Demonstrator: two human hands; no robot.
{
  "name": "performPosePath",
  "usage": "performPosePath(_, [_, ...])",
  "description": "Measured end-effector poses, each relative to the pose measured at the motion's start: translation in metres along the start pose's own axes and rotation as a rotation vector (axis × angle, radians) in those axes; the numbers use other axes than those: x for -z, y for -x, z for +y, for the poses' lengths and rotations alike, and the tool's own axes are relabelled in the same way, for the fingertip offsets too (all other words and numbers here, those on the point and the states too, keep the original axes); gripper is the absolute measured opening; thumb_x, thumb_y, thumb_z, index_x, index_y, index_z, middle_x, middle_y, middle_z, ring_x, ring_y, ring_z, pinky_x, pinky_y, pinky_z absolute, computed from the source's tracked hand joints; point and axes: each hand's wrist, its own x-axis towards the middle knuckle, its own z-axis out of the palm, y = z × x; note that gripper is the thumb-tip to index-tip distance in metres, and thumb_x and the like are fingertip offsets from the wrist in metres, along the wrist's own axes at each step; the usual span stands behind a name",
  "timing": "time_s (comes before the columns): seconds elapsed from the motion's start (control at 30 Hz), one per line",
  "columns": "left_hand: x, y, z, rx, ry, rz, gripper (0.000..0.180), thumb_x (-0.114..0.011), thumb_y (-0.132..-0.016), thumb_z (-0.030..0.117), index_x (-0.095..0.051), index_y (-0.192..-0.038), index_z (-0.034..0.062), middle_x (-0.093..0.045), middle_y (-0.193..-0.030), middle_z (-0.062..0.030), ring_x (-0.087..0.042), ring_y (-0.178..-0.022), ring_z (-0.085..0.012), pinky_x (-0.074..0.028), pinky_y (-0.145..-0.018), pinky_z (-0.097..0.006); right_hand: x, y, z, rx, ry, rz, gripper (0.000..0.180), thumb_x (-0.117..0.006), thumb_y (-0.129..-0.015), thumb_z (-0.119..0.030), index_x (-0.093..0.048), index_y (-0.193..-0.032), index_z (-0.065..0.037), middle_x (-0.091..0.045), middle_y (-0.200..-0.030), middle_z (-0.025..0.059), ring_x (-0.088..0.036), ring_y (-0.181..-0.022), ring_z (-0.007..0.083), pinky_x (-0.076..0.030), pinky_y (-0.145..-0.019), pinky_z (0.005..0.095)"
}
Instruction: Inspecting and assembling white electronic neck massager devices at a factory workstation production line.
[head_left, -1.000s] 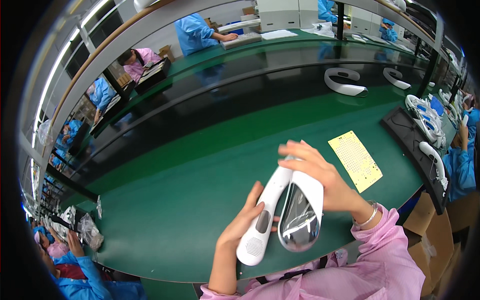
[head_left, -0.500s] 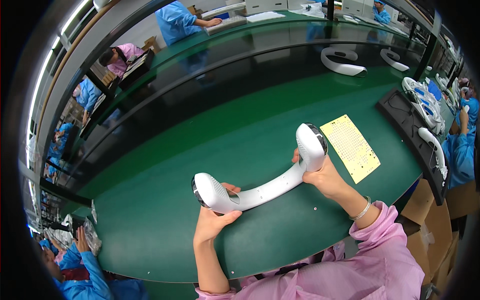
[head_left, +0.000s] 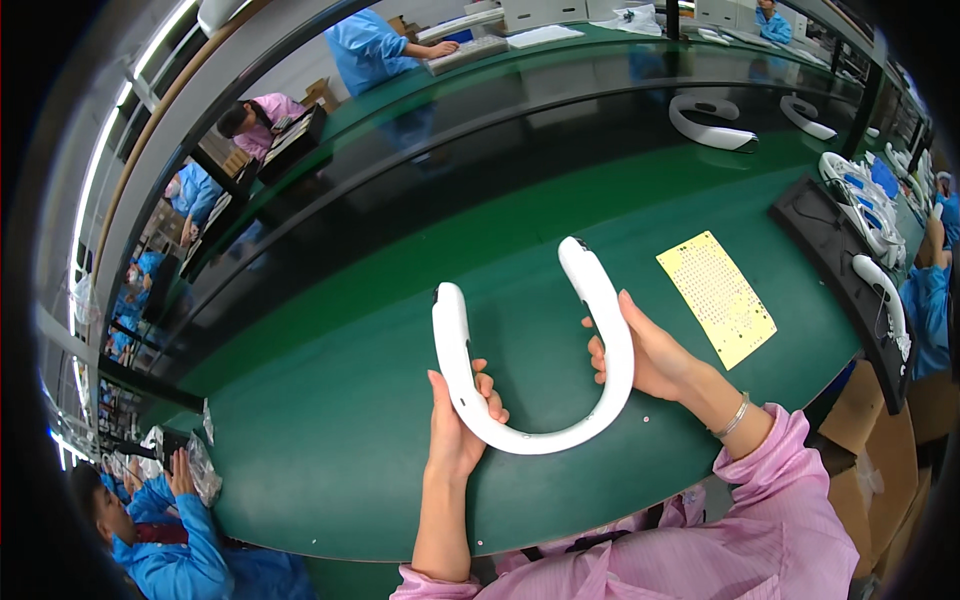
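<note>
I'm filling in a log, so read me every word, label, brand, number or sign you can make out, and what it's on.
None can be read.
Yellow sheet: rows of tiny marks, too small to tell whether they are characters.
White U-shaped device: no legible lettering on the surfaces showing.

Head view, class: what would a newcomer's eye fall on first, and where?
First, the white U-shaped device near the middle, held between the left hand and right hand, its open end pointing away from the person. Next, the yellow sheet to its right, lying on the green table.
</note>
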Motion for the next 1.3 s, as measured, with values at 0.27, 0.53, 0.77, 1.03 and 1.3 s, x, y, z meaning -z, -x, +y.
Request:
performPosePath(0.27, [0.005,-0.002,-0.005,0.0,0.095,-0.026,0.058,-0.03,-0.096,0.054,-0.047,-0.12,0.0042,-0.051,-0.084,-0.0034,-0.051,-0.065,-0.0151,-0.044,-0.063,-0.032,-0.003,-0.003,0.009,0.057,0.2,0.14,0.038,-0.062,-0.085,-0.02,-0.041,-0.112,-0.004,-0.049,-0.081,0.0041,-0.051,-0.07,0.013,-0.047,-0.064,0.0294])
performPosePath(0.53, [0.01,-0.005,-0.001,-0.172,-0.166,0.089,0.051,-0.043,-0.096,0.037,-0.039,-0.135,0.0041,-0.047,-0.132,-0.0081,-0.051,-0.106,-0.0195,-0.039,-0.098,-0.037,-0.009,-0.094,-0.01,0.362,-0.175,0.199,0.033,-0.063,-0.085,-0.016,-0.042,-0.107,-0.004,-0.049,-0.093,0.0097,-0.051,-0.082,0.0181,-0.045,-0.079,0.0335])
performPosePath(0.77, [0.009,-0.018,-0.01,-0.163,-0.347,0.025,0.025,-0.048,-0.094,0.011,-0.056,-0.115,-0.0014,-0.062,-0.107,-0.0115,-0.06,-0.091,-0.0157,-0.049,-0.084,-0.029,-0.011,-0.15,0.053,0.921,1.385,0.323,0.04,-0.06,-0.081,-0.019,-0.052,-0.114,0.003,-0.047,-0.119,0.0195,-0.048,-0.108,0.0333,-0.034,-0.101,0.0403])
performPosePath(1.03, [0.022,-0.026,-0.035,-0.412,-0.6,0.202,0.016,-0.045,-0.092,0.006,-0.058,-0.1,0.0011,-0.061,-0.082,-0.0047,-0.059,-0.074,-0.011,-0.05,-0.066,-0.025,-0.041,-0.123,0.074,1.064,1.848,-0.137,0.063,-0.072,-0.063,-0.026,-0.054,-0.116,0.002,-0.052,-0.122,0.0215,-0.046,-0.117,0.0352,-0.035,-0.102,0.0437])
performPosePath(1.3, [0.022,-0.045,-0.046,-0.75,-1.071,0.371,0.012,-0.048,-0.086,0.013,-0.051,-0.09,0.0029,-0.06,-0.076,-0.0159,-0.061,-0.067,-0.0286,-0.047,-0.062,-0.037,-0.048,-0.118,0.074,0.918,1.759,-0.093,0.039,-0.056,-0.081,-0.014,-0.054,-0.117,0.001,-0.048,-0.126,0.0201,-0.043,-0.12,0.0365,-0.033,-0.102,0.0444])
